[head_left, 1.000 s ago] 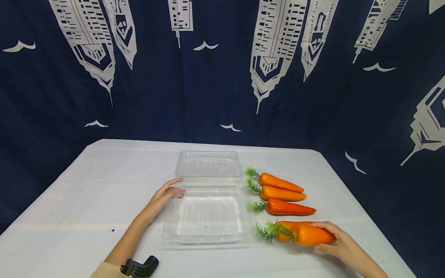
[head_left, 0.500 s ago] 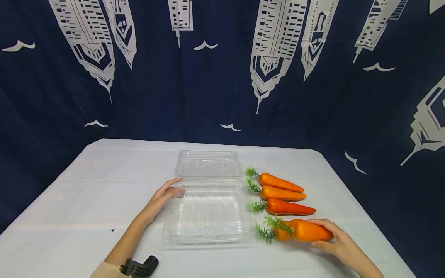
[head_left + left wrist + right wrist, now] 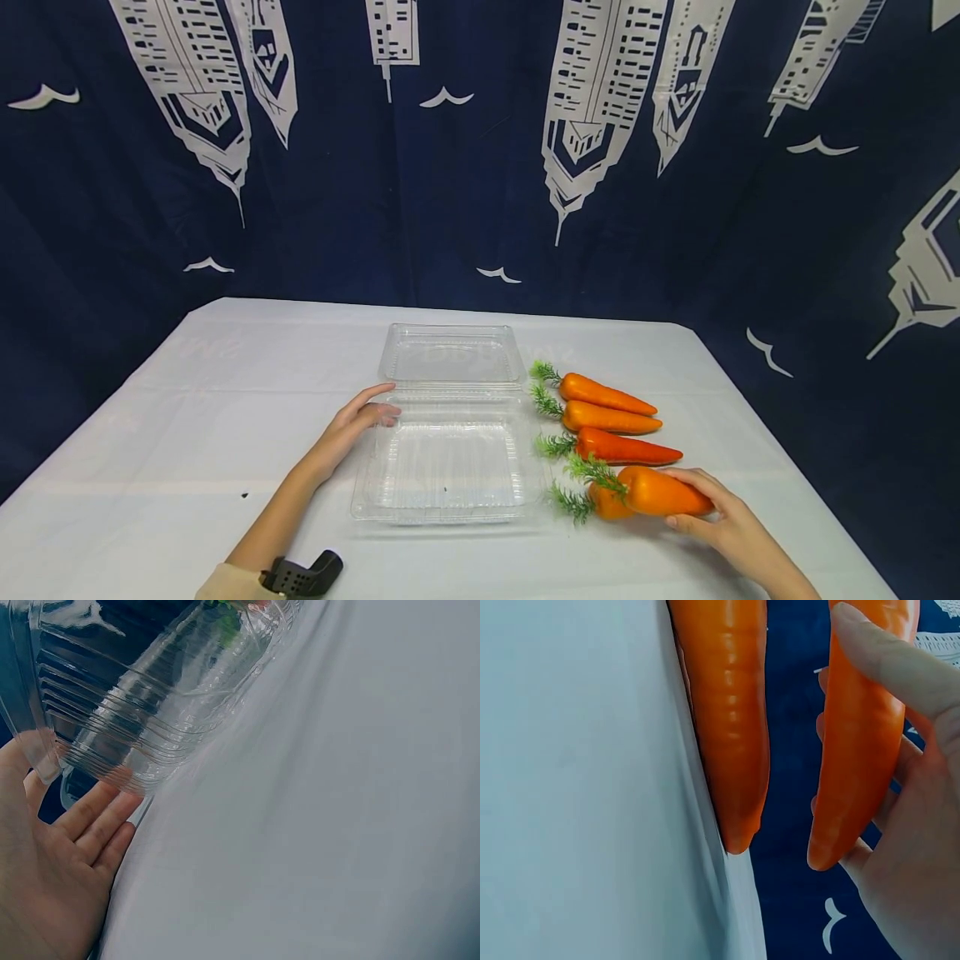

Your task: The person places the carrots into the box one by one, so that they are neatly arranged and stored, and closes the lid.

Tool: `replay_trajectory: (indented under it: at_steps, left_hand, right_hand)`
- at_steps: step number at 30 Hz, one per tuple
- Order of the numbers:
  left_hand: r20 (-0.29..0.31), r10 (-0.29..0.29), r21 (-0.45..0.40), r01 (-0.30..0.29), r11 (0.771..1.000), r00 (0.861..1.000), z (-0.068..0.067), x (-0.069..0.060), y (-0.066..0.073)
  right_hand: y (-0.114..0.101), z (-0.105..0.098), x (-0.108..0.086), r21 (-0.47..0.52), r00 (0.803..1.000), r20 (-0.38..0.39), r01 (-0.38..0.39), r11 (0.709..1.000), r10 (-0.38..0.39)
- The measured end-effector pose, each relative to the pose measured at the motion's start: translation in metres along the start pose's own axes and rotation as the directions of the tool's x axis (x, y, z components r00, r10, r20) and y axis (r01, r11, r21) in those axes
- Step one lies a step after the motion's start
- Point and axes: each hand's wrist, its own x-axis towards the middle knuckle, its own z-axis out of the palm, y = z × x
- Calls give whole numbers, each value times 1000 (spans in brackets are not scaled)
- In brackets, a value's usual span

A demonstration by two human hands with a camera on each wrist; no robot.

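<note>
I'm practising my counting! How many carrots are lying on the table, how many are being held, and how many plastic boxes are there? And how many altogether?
Carrots lying on the table: 4
Carrot held in the right hand: 1
Clear plastic box, lid and bottom counted together: 1
Total: 6

Five carrots (image 3: 628, 448), one container (image 3: 450, 467), two hands (image 3: 348, 429)
</note>
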Motion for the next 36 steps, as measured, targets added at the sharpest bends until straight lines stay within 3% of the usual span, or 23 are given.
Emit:
replay_trajectory:
  at_steps: [9, 16, 21, 36]
  left_hand:
    - [-2, 1, 9, -1, 1000, 1000, 0, 0, -1]
    - [0, 4, 6, -4, 1000, 1000, -1, 0, -1]
    - [-1, 5, 5, -5, 1000, 1000, -1, 1, -2]
    - [5, 23, 9, -23, 1000, 1000, -1, 1, -2]
  right_hand:
    - [-6, 4, 1, -48, 999, -37, 33, 998, -35]
    - [-11, 6, 3, -32, 1000, -14, -22, 999, 22]
    - [-14, 8, 4, -8, 1000, -23, -20, 1000, 20]
    - [-29, 14, 5, -101, 991, -117, 59, 993, -71]
